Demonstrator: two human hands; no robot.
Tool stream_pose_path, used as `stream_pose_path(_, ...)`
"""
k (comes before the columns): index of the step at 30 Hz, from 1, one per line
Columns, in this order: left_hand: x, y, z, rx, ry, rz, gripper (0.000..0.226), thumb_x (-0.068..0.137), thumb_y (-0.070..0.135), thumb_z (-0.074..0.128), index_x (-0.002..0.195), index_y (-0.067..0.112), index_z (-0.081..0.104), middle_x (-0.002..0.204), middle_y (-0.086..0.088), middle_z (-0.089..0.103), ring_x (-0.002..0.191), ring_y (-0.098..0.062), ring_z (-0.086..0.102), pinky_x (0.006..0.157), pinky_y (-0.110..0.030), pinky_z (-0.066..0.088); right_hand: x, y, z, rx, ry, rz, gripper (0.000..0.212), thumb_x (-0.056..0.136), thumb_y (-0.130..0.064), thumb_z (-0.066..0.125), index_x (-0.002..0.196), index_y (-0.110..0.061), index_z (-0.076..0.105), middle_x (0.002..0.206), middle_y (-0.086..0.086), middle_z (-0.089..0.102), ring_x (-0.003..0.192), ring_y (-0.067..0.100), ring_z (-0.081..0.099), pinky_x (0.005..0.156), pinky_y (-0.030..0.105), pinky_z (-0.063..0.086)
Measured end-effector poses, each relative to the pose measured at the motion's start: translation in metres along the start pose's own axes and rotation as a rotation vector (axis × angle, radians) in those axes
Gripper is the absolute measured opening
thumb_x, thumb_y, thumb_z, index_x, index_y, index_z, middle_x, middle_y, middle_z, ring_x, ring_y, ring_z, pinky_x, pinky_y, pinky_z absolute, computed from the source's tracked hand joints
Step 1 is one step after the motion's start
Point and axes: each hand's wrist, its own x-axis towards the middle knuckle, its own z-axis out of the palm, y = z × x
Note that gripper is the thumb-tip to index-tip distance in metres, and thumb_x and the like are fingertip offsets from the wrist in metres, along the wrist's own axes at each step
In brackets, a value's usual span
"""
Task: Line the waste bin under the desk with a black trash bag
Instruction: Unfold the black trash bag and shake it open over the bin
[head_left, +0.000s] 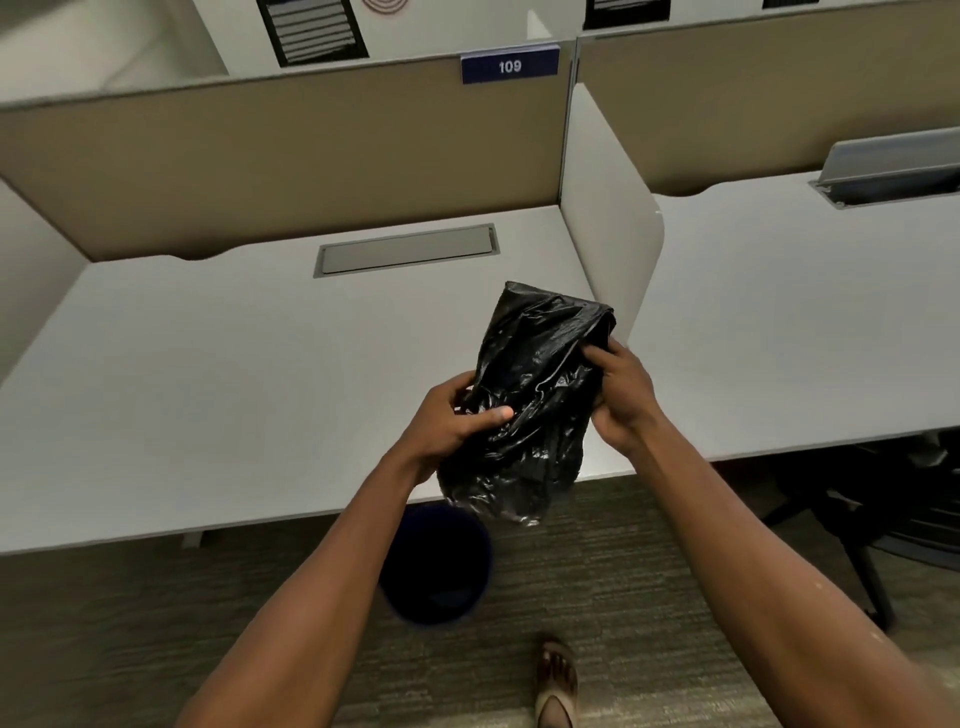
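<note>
A crumpled black trash bag (530, 400) hangs in the air over the front edge of the white desk (234, 374). My left hand (457, 415) grips its lower left side with the thumb pressed on top. My right hand (621, 395) pinches its upper right edge. Below the bag, a dark blue round waste bin (439, 566) stands on the carpet just in front of the desk edge, its mouth open upward and partly hidden by my left forearm.
A white divider panel (613, 228) separates this desk from the neighbouring desk (805, 322). A closed cable hatch (405, 249) sits at the desk's back. A black office chair (872, 514) stands at the right. My sandalled foot (558, 686) rests on the carpet.
</note>
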Motion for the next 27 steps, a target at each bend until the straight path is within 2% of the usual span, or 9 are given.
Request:
stream_pose_path(6, -0.062, 0.006, -0.033, -0.414, -0.007, -0.123, 0.048, 0.090, 0.007, 0.075, 0.137, 0.007, 0.065, 0.132, -0.026, 0.070, 0.118, -0.043, 0.070, 0.094, -0.049, 0.062, -0.039, 0.018, 0.039, 0.118, -0.080, 0.277, 0.048, 0.099, -0.022, 0.060, 0.143, -0.002, 0.057, 0.142, 0.021, 0.062, 0.120, 0.032, 0.064, 0.114, 0.050, 0.046)
stream_pose_path(9, -0.088, 0.008, -0.047, -0.540, 0.046, -0.203, 0.045, 0.095, 0.011, 0.068, 0.139, 0.000, 0.061, 0.135, -0.032, 0.066, 0.112, -0.041, 0.070, 0.092, -0.048, 0.063, -0.070, 0.032, 0.051, 0.078, -0.138, 0.251, 0.066, 0.091, -0.052, 0.065, 0.145, -0.015, 0.055, 0.143, 0.015, 0.058, 0.125, 0.031, 0.058, 0.110, 0.053, 0.046)
stream_pose_path(12, -0.113, 0.003, -0.061, -0.667, 0.080, -0.284, 0.034, 0.096, 0.020, 0.067, 0.125, 0.001, 0.069, 0.108, -0.021, 0.079, 0.089, -0.030, 0.079, 0.072, -0.039, 0.067, -0.111, 0.065, 0.056, 0.050, -0.228, 0.300, 0.093, 0.075, -0.078, 0.066, 0.154, -0.036, 0.039, 0.139, 0.011, 0.055, 0.125, 0.035, 0.057, 0.103, 0.056, 0.048)
stream_pose_path(14, -0.129, -0.006, -0.067, -0.714, 0.102, -0.316, 0.023, 0.097, 0.021, 0.067, 0.111, 0.004, 0.073, 0.094, -0.017, 0.081, 0.081, -0.029, 0.081, 0.069, -0.039, 0.067, -0.142, 0.089, 0.065, -0.027, -0.301, 0.331, 0.081, 0.069, -0.072, 0.077, 0.141, -0.043, 0.053, 0.135, 0.008, 0.065, 0.123, 0.034, 0.063, 0.091, 0.047, 0.057)
stream_pose_path(16, -0.144, -0.014, -0.069, -0.748, 0.133, -0.346, 0.020, 0.097, 0.020, 0.068, 0.104, 0.003, 0.074, 0.091, -0.019, 0.080, 0.078, -0.030, 0.080, 0.067, -0.040, 0.067, -0.163, 0.111, 0.074, -0.143, -0.323, 0.306, 0.058, 0.076, -0.056, 0.081, 0.125, -0.029, 0.070, 0.130, 0.005, 0.073, 0.121, 0.029, 0.067, 0.086, 0.039, 0.058)
stream_pose_path(19, -0.164, -0.029, -0.071, -0.750, 0.172, -0.368, 0.020, 0.097, 0.018, 0.068, 0.103, 0.000, 0.074, 0.094, -0.021, 0.078, 0.076, -0.030, 0.079, 0.068, -0.041, 0.067, -0.181, 0.134, 0.086, -0.147, -0.251, 0.245, 0.042, 0.081, -0.026, 0.083, 0.118, -0.009, 0.071, 0.115, 0.015, 0.078, 0.103, 0.031, 0.074, 0.076, 0.036, 0.061)
stream_pose_path(23, -0.198, -0.058, -0.079, -0.576, 0.191, -0.474, 0.017, 0.097, 0.018, 0.067, 0.103, 0.003, 0.072, 0.083, -0.013, 0.079, 0.070, -0.022, 0.077, 0.064, -0.035, 0.065, -0.196, 0.144, 0.098, -0.222, -0.194, 0.152, 0.024, 0.088, -0.006, 0.075, 0.112, -0.006, 0.073, 0.097, 0.011, 0.081, 0.081, 0.021, 0.078, 0.063, 0.027, 0.060)
stream_pose_path(25, -0.214, -0.072, -0.084, -0.467, 0.268, -0.513, 0.025, 0.100, 0.028, 0.062, 0.114, 0.008, 0.065, 0.095, -0.009, 0.073, 0.085, -0.023, 0.072, 0.069, -0.038, 0.059, -0.201, 0.146, 0.102, -0.291, -0.167, 0.095, 0.021, 0.087, -0.005, 0.076, 0.108, -0.008, 0.074, 0.089, 0.006, 0.082, 0.077, 0.017, 0.078, 0.063, 0.024, 0.059)
stream_pose_path(27, -0.232, -0.086, -0.088, -0.546, 0.341, -0.481, 0.045, 0.104, 0.042, 0.054, 0.135, 0.009, 0.054, 0.123, -0.009, 0.063, 0.116, -0.031, 0.065, 0.075, -0.044, 0.058, -0.208, 0.149, 0.104, -0.340, -0.166, 0.054, 0.019, 0.086, -0.007, 0.077, 0.104, -0.011, 0.075, 0.084, 0.002, 0.081, 0.073, 0.014, 0.077, 0.061, 0.022, 0.057)
